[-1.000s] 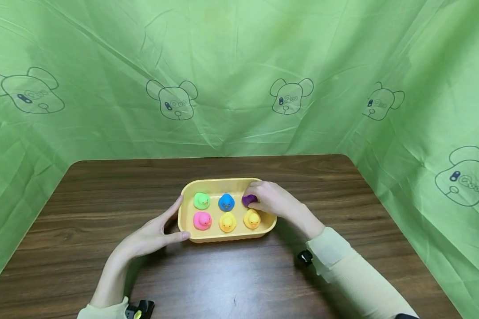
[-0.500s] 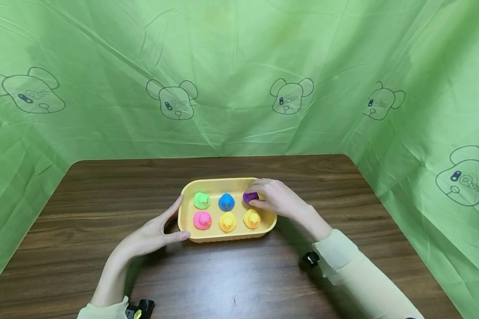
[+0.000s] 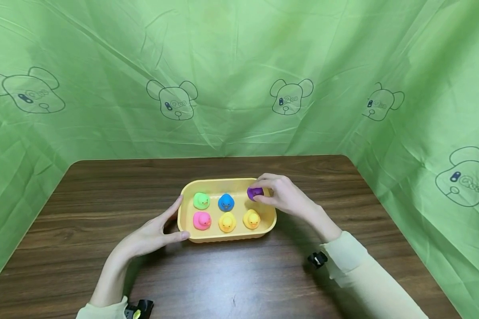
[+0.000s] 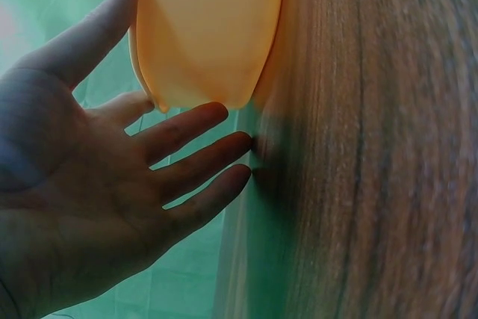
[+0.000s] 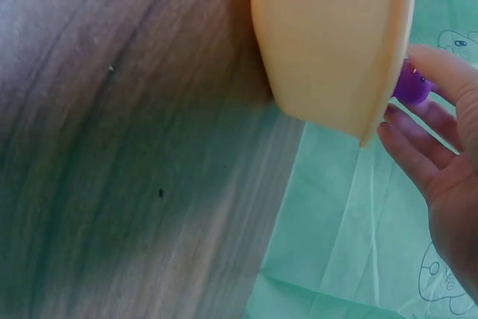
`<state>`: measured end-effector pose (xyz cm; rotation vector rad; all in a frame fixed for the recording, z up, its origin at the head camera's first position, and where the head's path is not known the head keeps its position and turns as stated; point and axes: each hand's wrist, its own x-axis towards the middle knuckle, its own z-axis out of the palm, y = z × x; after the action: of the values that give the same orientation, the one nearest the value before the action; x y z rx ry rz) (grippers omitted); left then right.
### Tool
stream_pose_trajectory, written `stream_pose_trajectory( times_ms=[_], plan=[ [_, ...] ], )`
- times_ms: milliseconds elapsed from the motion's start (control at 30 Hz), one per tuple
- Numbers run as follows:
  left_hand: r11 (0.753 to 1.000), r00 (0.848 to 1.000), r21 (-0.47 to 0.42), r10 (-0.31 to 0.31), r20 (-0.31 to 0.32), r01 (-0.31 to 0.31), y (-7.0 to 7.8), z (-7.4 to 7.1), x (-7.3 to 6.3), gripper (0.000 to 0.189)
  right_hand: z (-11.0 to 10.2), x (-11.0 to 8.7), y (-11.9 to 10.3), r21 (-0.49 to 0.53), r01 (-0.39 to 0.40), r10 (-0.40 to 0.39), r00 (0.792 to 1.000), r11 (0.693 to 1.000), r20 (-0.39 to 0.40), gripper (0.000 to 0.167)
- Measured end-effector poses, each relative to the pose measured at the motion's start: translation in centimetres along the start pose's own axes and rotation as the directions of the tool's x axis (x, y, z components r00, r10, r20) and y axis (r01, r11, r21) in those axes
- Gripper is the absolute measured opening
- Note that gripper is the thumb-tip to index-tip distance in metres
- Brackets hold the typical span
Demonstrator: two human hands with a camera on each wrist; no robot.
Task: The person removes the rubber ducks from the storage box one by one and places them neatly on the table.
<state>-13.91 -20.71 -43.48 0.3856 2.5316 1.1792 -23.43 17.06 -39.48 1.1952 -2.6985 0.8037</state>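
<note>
A pale yellow tray (image 3: pixel 223 238) stands on the wooden table. In it are a green rubber duck (image 3: pixel 201 201), a blue one and a pink one (image 3: pixel 202 220), plus two yellow ducks. My right hand (image 3: pixel 285 195) pinches a purple rubber duck (image 3: pixel 255 193) between thumb and fingers at the tray's back right corner. The right wrist view shows this purple duck (image 5: pixel 412 84) raised just above the rim. My left hand (image 3: pixel 151 235) spans the tray's left end, thumb and index finger at its rim. In the left wrist view its fingers (image 4: pixel 198 166) are spread and nearly straight.
A dark wood-grain table (image 3: pixel 235 279) lies under everything. Green fabric (image 3: pixel 231 79) printed with cartoon animal heads hangs behind and at both sides. Black wrist devices (image 3: pixel 317 259) sit at both sleeves.
My right hand has lifted the purple duck from its place beside the blue duck, moving it back and to the right. The left hand and the tray have stayed put.
</note>
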Motion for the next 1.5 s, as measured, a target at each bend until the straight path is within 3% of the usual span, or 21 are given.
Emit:
stream_pose_trajectory(
  times_ms=[400, 933, 1500],
  plan=[
    [1.0, 1.0, -0.009, -0.011, 0.01, 0.011, 0.2, -0.2, -0.2, 0.103, -1.7, -0.6, 0.9, 0.131, -0.059, 0.072, 0.993, 0.99, -0.098, 0.025],
    [1.0, 1.0, 0.005, -0.015, 0.015, 0.015, 0.1, -0.3, -0.2, 0.103, -3.9, -2.4, 3.0, 0.103, -0.112, 0.128, 0.98, 0.988, -0.156, 0.028],
    [1.0, 1.0, 0.01, -0.013, 0.011, 0.013, 0.1, -0.2, -0.2, 0.103, -3.5, -3.6, 5.8, 0.092, -0.168, 0.181, 0.971, 0.981, -0.157, 0.029]
  ],
)
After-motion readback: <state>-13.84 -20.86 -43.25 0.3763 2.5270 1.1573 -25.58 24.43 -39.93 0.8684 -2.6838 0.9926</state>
